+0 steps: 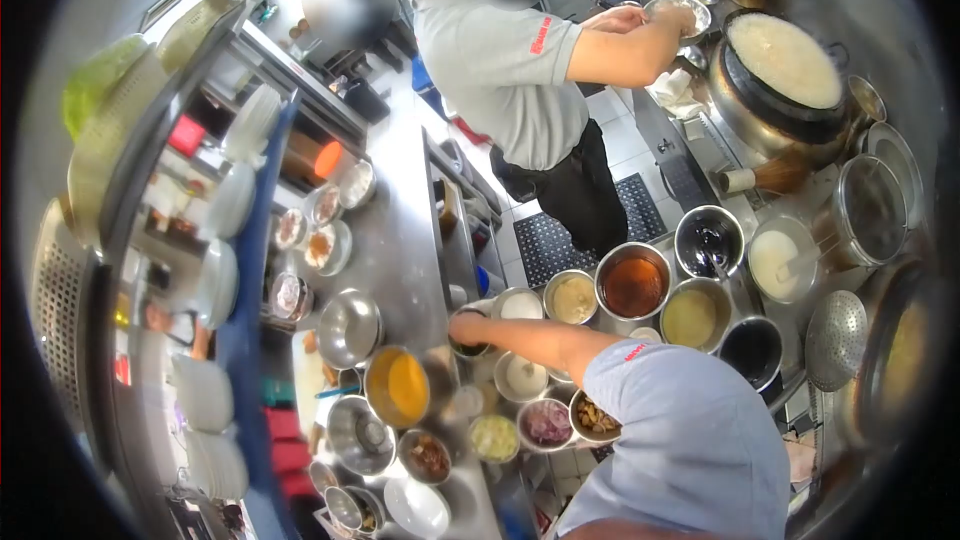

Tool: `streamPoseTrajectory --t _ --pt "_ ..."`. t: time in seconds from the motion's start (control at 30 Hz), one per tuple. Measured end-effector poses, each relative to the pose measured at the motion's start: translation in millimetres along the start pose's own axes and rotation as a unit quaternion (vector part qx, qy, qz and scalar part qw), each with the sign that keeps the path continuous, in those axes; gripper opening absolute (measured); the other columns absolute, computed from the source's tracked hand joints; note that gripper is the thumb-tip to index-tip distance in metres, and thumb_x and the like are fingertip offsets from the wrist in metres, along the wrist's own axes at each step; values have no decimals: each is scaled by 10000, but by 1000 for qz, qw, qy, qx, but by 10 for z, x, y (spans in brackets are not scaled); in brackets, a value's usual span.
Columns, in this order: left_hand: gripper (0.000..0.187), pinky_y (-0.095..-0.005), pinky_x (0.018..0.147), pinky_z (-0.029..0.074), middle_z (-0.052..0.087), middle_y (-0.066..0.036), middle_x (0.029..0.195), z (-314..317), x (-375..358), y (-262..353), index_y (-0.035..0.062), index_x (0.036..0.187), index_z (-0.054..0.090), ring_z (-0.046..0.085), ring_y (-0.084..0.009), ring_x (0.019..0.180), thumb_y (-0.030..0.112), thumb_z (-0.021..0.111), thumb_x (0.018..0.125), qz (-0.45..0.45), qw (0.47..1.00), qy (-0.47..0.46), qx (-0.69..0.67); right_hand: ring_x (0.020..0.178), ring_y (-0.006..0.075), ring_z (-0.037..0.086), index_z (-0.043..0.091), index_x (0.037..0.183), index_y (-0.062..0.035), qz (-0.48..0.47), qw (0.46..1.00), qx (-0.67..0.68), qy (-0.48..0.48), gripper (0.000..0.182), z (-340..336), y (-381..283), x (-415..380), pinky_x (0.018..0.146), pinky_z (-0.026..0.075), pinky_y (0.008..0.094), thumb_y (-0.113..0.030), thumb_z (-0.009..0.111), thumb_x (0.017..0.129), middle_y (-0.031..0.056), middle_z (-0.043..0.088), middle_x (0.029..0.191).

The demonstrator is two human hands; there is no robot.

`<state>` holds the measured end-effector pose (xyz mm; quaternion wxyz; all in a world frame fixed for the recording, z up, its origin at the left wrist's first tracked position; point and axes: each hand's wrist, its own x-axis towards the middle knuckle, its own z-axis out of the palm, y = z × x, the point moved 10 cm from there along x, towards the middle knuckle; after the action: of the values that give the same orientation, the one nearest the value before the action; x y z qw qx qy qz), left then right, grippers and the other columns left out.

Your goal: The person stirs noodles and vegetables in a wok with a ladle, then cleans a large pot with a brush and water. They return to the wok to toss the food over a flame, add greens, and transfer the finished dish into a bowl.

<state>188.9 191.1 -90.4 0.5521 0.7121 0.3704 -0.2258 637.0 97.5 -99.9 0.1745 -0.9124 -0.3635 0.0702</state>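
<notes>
My right arm stretches leftward over a row of food containers. My right hand (468, 328) is down at a small dark-filled container (467, 348) by the counter's edge, its fingers hidden there. A tub of white contents (517, 305) stands beside the hand. Close below the forearm are another pale-filled bowl (521, 377) and containers of sliced purple onion (546, 424) and brown chunks (595, 416). A metal bowl of orange-yellow liquid (397, 386) is nearby on the counter. My left hand is out of view.
A co-worker (520, 70) stands ahead, hands at a bowl (677, 17). A large pot of whitish liquid (785, 58) is at the upper right. Pots of reddish-brown liquid (632, 282) and dark sauce (710, 242) stand nearer. Stacked white dishes (208, 420) line the left shelf.
</notes>
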Motion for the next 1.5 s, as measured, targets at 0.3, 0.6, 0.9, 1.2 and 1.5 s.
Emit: streamPoseTrajectory --t 0.3,0.6,0.9,1.2,1.5 --pt "526 -437 903 512 615 -251 1216 60 -63 4 -64 1325 471 623 -319 1081 296 486 941 -6 985 -63 -161 822 390 705 736 809 -8 59 991 104 57 129 -324 76 -106 703 570 458 -42 667 707 241 701 850" --pt "501 -434 907 520 609 -244 1234 -178 -319 -422 -40 1366 446 625 -313 1093 286 430 987 -7 917 -193 -350 766 307 700 714 887 2 354 778 413 314 156 -876 590 -825 677 549 397 -74 680 756 198 710 832" --pt "696 -538 862 546 443 -292 1404 -478 -156 -516 2 1458 327 597 -393 1113 330 599 908 -12 773 -410 -483 931 241 642 607 1128 27 128 523 725 429 275 -1705 363 -2692 844 537 373 4 659 859 116 641 1051" --pt "567 -327 707 576 623 -241 1163 446 -638 -724 153 1442 419 662 -266 836 359 547 929 6 817 -517 -255 913 214 645 611 1151 -15 162 575 449 665 282 -3345 -260 -7192 852 536 381 -111 683 896 74 661 1048" --pt "589 -374 683 543 613 -238 1139 2730 -1366 -929 98 1403 443 633 -311 864 417 503 912 -86 799 -593 -48 736 147 658 656 1141 -3 538 521 147 646 349 -3344 -1040 -11477 629 572 285 -243 693 891 72 691 889"
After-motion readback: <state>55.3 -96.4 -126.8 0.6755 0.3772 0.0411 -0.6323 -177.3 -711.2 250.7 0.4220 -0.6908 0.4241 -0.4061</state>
